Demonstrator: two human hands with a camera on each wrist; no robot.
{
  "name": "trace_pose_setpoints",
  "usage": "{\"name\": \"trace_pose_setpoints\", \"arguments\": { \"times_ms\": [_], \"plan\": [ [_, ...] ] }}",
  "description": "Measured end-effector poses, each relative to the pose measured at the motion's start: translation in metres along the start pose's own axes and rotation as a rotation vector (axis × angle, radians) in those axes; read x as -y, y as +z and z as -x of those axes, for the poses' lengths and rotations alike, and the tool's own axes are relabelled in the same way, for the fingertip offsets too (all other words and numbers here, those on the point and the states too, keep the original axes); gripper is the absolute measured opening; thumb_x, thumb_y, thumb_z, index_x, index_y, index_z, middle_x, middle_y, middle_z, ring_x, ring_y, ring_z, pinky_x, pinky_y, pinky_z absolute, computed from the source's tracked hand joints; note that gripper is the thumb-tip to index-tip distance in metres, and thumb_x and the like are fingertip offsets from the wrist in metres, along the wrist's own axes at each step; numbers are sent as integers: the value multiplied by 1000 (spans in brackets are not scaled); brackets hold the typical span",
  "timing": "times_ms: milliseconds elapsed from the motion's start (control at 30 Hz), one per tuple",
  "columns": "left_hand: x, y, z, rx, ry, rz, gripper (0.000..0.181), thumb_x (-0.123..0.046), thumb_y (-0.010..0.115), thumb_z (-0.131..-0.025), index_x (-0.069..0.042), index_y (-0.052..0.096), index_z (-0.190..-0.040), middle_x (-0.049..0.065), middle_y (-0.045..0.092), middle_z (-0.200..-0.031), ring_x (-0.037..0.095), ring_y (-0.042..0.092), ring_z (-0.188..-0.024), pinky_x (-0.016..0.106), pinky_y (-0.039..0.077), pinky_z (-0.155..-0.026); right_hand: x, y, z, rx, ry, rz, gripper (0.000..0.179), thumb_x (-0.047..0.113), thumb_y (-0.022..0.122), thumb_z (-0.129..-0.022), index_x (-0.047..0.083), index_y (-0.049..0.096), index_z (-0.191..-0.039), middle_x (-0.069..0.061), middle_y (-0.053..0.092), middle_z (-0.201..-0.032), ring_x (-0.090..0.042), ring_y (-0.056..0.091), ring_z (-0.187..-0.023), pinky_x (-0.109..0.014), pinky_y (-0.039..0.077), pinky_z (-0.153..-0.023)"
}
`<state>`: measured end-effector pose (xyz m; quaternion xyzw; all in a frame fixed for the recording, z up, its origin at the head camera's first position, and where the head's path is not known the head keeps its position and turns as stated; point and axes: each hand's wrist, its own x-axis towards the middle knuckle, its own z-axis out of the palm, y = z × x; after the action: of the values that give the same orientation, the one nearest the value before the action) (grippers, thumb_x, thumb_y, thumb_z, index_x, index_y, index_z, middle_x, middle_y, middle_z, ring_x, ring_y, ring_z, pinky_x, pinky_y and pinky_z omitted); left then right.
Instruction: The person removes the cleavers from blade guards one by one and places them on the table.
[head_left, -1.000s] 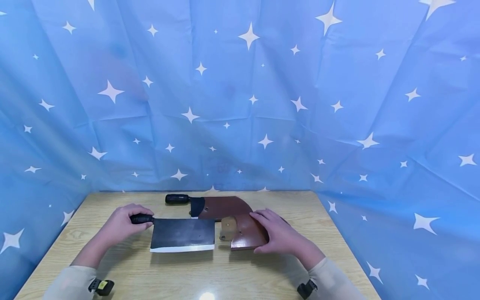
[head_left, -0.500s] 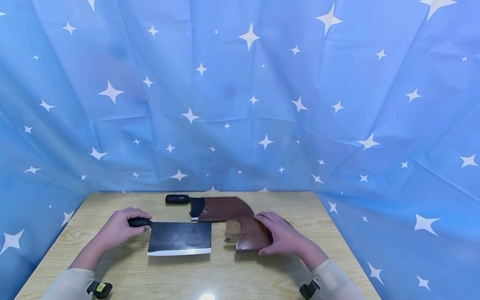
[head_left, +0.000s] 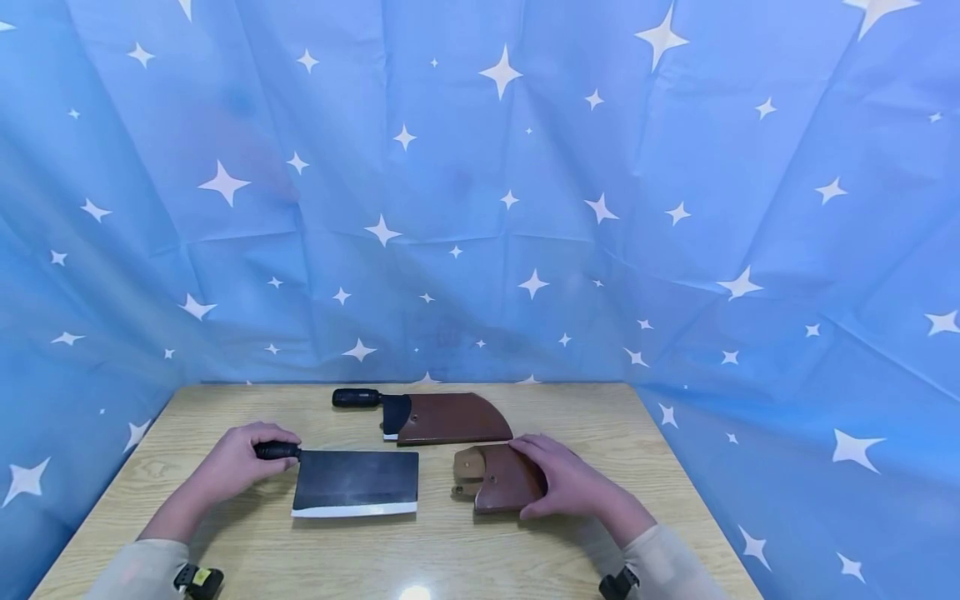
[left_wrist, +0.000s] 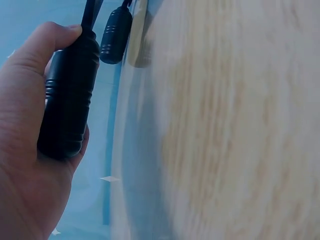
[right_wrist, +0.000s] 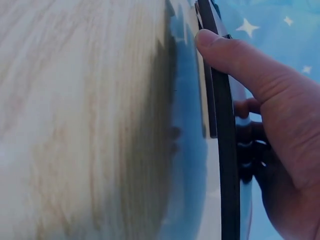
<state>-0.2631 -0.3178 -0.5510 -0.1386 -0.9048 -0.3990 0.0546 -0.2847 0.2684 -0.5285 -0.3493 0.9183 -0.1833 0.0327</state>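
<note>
My left hand grips a cleaver by its black handle, thumb near the neck. The dark, bare blade points right, its bright edge towards me. My right hand holds a brown leather knife sheath by its right end, thumb on the near edge. The sheath's tan flap faces the blade across a gap. In the right wrist view the thumb presses the sheath's side; the other fingers are partly hidden behind it.
Behind, a second cleaver lies in a brown sheath, its black handle to the left. The wood-grain table ends at a blue curtain with white stars, which also closes both sides.
The cleaver has come slightly left and towards me. The sheath has moved right and nearer, so the gap between them is wider and it stands clear of the rear sheath.
</note>
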Motion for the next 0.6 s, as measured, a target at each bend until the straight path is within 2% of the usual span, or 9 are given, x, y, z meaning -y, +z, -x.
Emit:
{"name": "trace_pose_setpoints", "arguments": {
  "times_ms": [200,433,600],
  "plan": [
    [7,4,0,-2,5,-9,31,-19,94,-90,-13,85,-119,4,78,-115,23,71,-102,29,60,-78,-1,6,0,26,8,-39,116,51,103,-75,8,47,-167,-13,50,-165,-36,47,-153,-59,41,-123],
    [8,9,0,-1,3,10,31,-18,95,-88,-15,86,-117,1,77,-113,19,72,-101,29,60,-81,-3,13,0,46,22,-44,114,50,103,-75,9,47,-167,-12,50,-165,-35,48,-152,-58,41,-123],
    [10,10,1,15,6,22,30,-19,95,-89,-15,85,-117,4,79,-115,19,73,-101,28,61,-80,-5,16,-1,63,30,-68,115,48,103,-76,9,46,-167,-14,49,-166,-36,46,-154,-58,40,-123]
  ]
}}
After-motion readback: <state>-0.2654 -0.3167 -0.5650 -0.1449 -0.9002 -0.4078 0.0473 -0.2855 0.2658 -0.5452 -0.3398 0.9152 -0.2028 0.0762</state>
